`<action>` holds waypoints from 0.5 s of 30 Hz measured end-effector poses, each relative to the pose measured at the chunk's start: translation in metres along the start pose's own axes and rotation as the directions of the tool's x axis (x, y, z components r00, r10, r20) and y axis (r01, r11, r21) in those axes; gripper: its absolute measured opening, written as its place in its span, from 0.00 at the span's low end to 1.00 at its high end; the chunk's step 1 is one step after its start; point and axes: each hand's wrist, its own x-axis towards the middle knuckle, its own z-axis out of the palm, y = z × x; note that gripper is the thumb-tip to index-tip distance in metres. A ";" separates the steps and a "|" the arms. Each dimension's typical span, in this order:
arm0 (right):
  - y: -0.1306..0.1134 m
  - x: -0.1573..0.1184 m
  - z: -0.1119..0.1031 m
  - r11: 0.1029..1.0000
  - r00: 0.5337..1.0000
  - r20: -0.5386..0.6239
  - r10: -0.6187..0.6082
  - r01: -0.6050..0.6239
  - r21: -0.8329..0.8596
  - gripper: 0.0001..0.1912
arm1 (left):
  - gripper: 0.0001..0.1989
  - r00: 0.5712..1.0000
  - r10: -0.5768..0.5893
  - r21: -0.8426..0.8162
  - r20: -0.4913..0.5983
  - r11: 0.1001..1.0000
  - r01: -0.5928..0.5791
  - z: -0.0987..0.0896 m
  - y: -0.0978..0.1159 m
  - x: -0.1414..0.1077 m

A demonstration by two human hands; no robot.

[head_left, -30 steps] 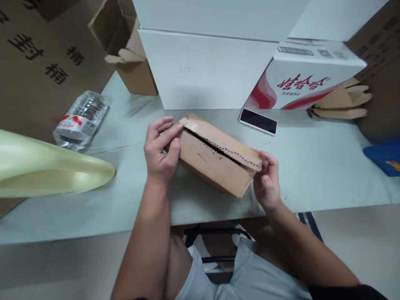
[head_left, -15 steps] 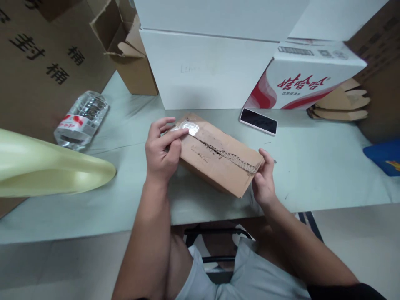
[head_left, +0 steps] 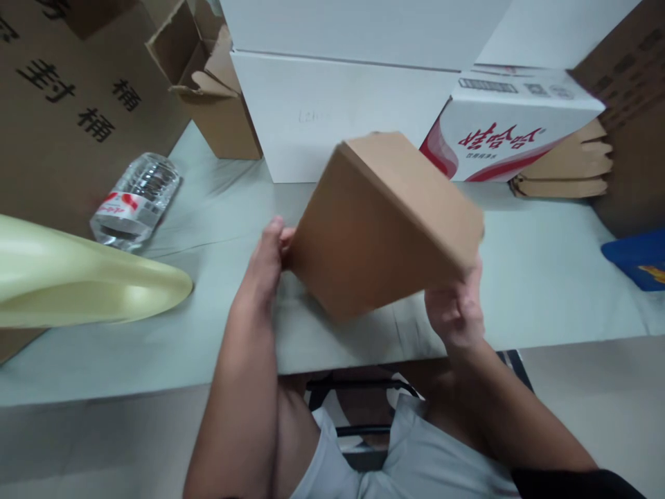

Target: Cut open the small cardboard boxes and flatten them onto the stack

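A brown cardboard box [head_left: 374, 229] is tilted up off the table between my two hands, slightly blurred. Two of its plain sides face me. My left hand [head_left: 270, 249] grips the box's lower left edge, with most of the fingers hidden behind it. At the lower right corner, my right hand [head_left: 460, 305] is closed on the box, its fingers partly covered and smeared by motion. The taped, torn side of the box is out of sight.
White cartons [head_left: 343, 118] stand along the back, one with red print [head_left: 503, 138]. An open cardboard box [head_left: 223, 118] and a plastic bottle [head_left: 138, 201] are on the left, near a pale yellow curved object [head_left: 93, 277]. Folded cardboard [head_left: 566, 170] and a blue object [head_left: 636, 260] sit right.
The cardboard box has been lifted and turned, so its taped, torn side no longer shows and plain sides do. The phone is now hidden behind it. My right hand has moved slightly right.
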 end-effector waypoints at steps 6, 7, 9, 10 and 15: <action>-0.006 -0.002 -0.004 0.999 0.999 0.035 0.040 -0.040 0.007 0.30 | 0.41 0.760 -0.482 0.368 0.436 0.866 0.338 0.020 0.017 -0.024; -0.006 -0.002 -0.006 0.999 0.998 0.030 0.046 -0.047 0.001 0.29 | 0.41 0.723 -0.535 0.419 0.437 0.832 0.363 0.022 0.020 -0.026; -0.006 -0.002 -0.009 0.999 0.998 0.034 0.050 -0.050 -0.012 0.26 | 0.40 0.663 -0.614 0.501 0.429 0.772 0.391 0.024 0.023 -0.027; -0.005 -0.002 -0.011 0.999 0.998 0.051 0.044 -0.043 -0.026 0.25 | 0.39 0.638 -0.640 0.536 0.429 0.749 0.390 0.025 0.023 -0.026; -0.006 0.001 -0.012 0.983 0.973 0.228 -0.036 0.075 -0.166 0.23 | 0.26 0.808 -0.510 0.643 0.295 0.732 0.227 0.022 0.017 -0.011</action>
